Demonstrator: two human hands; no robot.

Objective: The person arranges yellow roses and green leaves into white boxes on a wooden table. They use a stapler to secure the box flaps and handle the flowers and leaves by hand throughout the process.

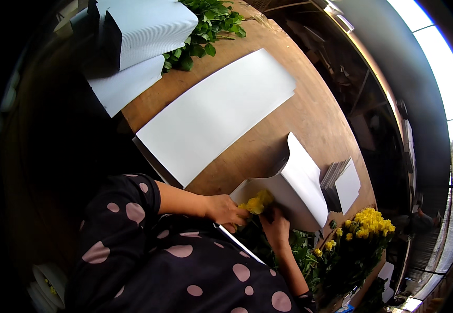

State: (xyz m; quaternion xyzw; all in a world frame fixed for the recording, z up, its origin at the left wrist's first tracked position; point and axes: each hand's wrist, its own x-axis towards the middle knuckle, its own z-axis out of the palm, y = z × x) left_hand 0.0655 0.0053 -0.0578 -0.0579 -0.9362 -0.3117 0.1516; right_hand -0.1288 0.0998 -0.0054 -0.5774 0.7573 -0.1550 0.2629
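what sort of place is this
Probably a flower-packing workshop: there are bunched yellow flowers, a wooden table and flat white sheets that look like wrapping.

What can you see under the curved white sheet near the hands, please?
Yellow flowers show at the near edge of the curved white sheet, between the left hand and the right hand. Whatever lies deeper, under its raised curve, is covered and cannot be seen.
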